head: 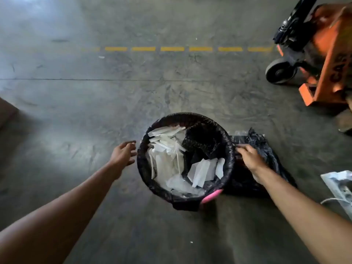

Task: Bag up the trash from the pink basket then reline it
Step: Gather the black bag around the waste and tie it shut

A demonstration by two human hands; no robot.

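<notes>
Left hand (123, 152) open beside basket (211, 195); right hand (249, 158) on liner (144, 168) rim, grip unclear. Better gather rim evenly, lift slowly, paper (167, 149) stays inside.

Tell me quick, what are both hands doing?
Left hand: open, empty, beside the pink basket.
Right hand: at the black liner on the rim; grip cannot be told.

Two bare forearms enter from the bottom corners, no sleeves showing. Left hand (123, 152) and right hand (250, 158) bare: no gloves, rings, watch or wristbands visible.
</notes>
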